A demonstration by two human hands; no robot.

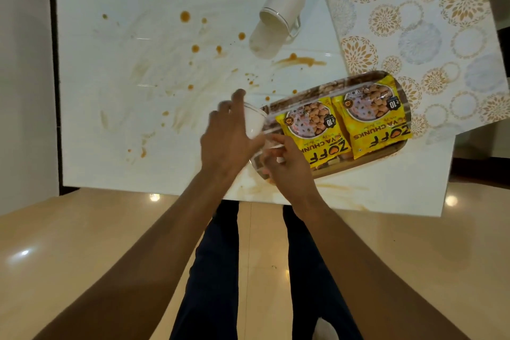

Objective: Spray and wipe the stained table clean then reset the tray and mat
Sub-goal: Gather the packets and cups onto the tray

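Observation:
The white table [116,124] is covered with orange-brown drops and smears. A brown oval tray [392,152] lies near its front edge and carries two yellow soya-chunk packets [345,121]. At the tray's left end, my left hand [229,141] grips a small white cup [254,121]. Right beside it, my right hand [287,165] pinches a thin white thing by the cup's base; what it is I cannot tell. A second white cup [284,5] lies tipped on its side at the back. The patterned mat [414,22] lies askew at the back right, partly under the tray.
The table's front edge runs just above my legs [220,270], with glossy beige floor [82,243] below. A dark gap and pale wall [24,77] border the table on the left. More stains mark the front edge near the tray.

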